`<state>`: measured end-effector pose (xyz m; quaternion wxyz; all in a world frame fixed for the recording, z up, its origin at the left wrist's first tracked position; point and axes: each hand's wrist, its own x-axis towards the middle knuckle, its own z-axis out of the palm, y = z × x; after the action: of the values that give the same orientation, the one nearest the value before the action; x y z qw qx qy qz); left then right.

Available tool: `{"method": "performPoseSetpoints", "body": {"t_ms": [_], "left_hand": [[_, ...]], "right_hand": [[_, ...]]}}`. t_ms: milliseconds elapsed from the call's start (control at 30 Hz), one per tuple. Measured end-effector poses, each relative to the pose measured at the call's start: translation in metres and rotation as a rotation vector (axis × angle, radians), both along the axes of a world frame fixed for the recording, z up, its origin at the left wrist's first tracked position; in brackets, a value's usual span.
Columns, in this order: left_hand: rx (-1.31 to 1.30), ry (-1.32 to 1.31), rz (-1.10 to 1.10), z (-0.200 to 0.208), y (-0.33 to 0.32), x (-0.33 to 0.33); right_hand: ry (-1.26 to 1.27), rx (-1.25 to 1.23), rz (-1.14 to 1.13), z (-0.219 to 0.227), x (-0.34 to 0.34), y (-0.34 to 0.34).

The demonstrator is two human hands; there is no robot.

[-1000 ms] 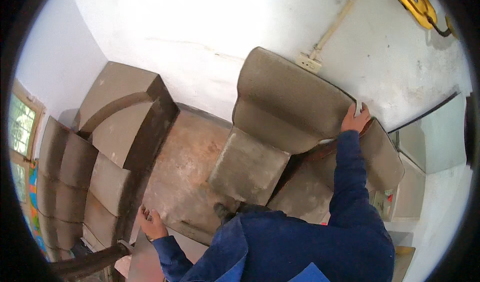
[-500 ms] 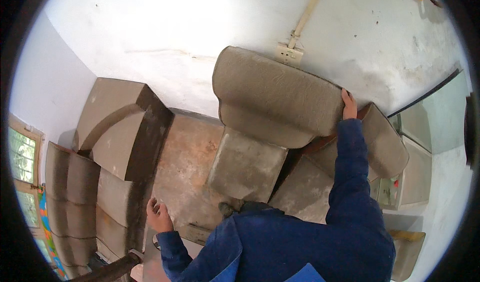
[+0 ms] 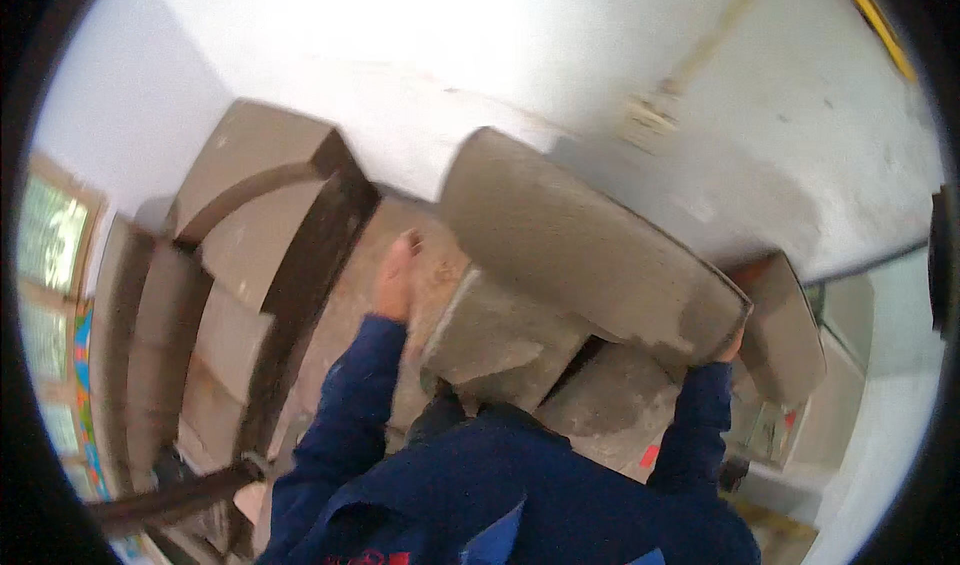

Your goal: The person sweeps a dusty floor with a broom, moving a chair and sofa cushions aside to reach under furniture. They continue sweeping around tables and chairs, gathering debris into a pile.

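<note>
A brown upholstered sofa seat [image 3: 500,330] with a wide backrest [image 3: 580,235] stands in front of me, tilted away from the wall at its right end. At that right end, my right hand [image 3: 735,340] grips the backrest's edge; its fingers are partly hidden behind it. My left hand [image 3: 397,277] reaches forward, empty, over the floor just left of the backrest and apart from it. Its fingers look stretched out, though motion blurs them.
Another brown sofa with an armrest [image 3: 270,200] lines the left side below windows [image 3: 58,235]. To the right are a further sofa piece [image 3: 770,325] and a glass-fronted cabinet [image 3: 835,405]. A socket [image 3: 648,123] sits on the white wall [image 3: 400,25]. A dark bar [image 3: 180,495] crosses the lower left.
The backrest's right end has come away from the wall toward me, with my right hand on it. My left hand has moved forward and right, toward the backrest's left end. The view has turned.
</note>
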<state>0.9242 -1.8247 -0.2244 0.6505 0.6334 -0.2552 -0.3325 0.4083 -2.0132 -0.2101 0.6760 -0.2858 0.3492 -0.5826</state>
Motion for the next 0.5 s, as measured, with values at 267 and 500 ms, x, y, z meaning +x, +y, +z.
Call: {"method": "performPoseSetpoints", "body": {"t_ms": [267, 500], "left_hand": [[-0.021, -0.154, 0.218, -0.009, -0.041, -0.002], [-0.528, 0.742, 0.381, 0.027, 0.002, 0.085]], "right_hand": [[0.281, -0.175, 0.069, 0.012, 0.036, 0.051], [0.280, -0.361, 0.258, 0.032, 0.135, 0.082]]}}
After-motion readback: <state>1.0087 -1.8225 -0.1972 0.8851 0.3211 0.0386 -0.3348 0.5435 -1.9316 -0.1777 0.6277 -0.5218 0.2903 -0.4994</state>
